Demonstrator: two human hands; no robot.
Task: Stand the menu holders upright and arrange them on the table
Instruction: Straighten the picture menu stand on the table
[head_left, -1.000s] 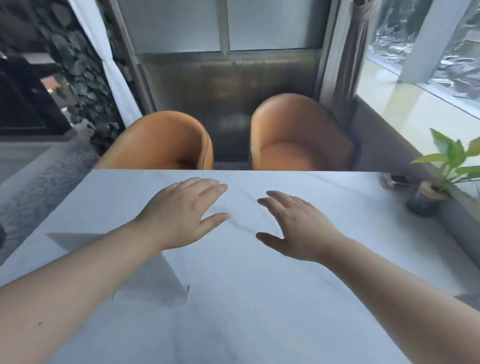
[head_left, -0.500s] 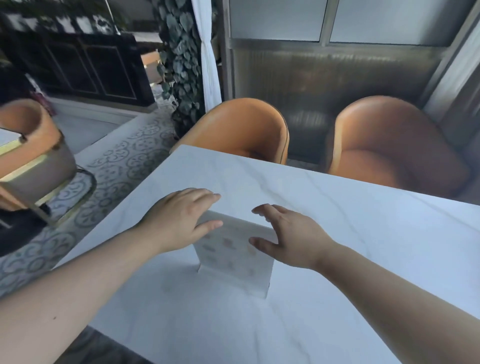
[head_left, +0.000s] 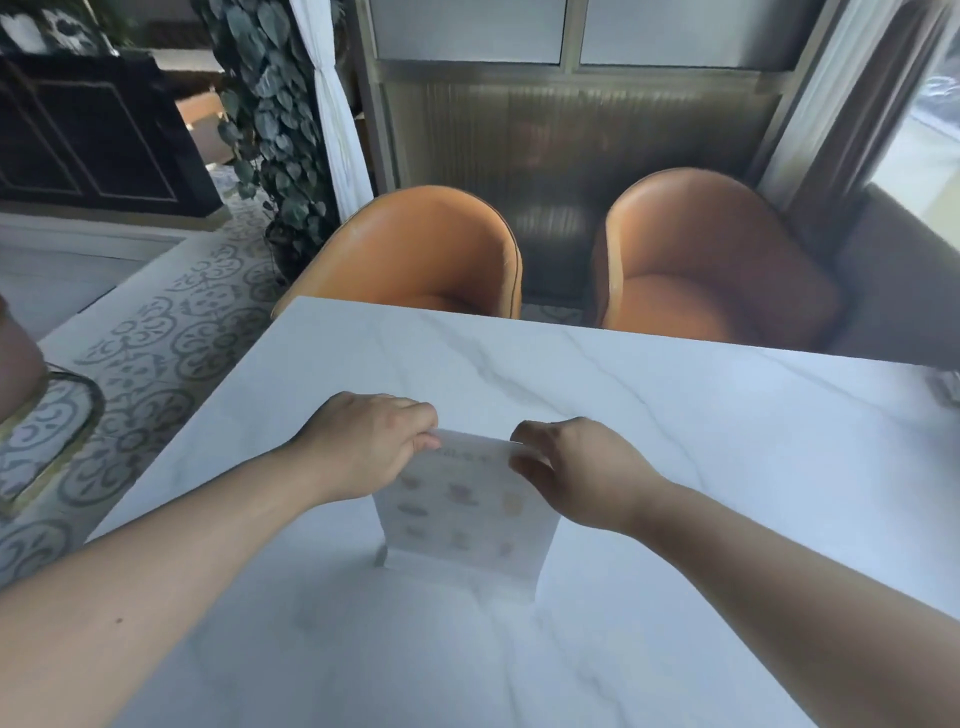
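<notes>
A clear menu holder (head_left: 462, 514) with a pale printed card stands on the white marble table (head_left: 675, 441), near the left-centre, its face tilted toward me. My left hand (head_left: 369, 441) pinches its top left corner. My right hand (head_left: 576, 462) grips the top right corner. Both sets of fingers are closed over the upper edge. The holder's base rests on the tabletop.
Two orange chairs (head_left: 415, 254) (head_left: 711, 260) stand behind the table's far edge. The table's left edge (head_left: 208, 410) drops to a patterned tile floor. A dark cabinet (head_left: 93, 140) and a leafy plant (head_left: 270, 104) stand at the back left.
Both hands were open and hovering; now they have closed on the menu holder's top corners. My view swung left, then settled over the holder.
</notes>
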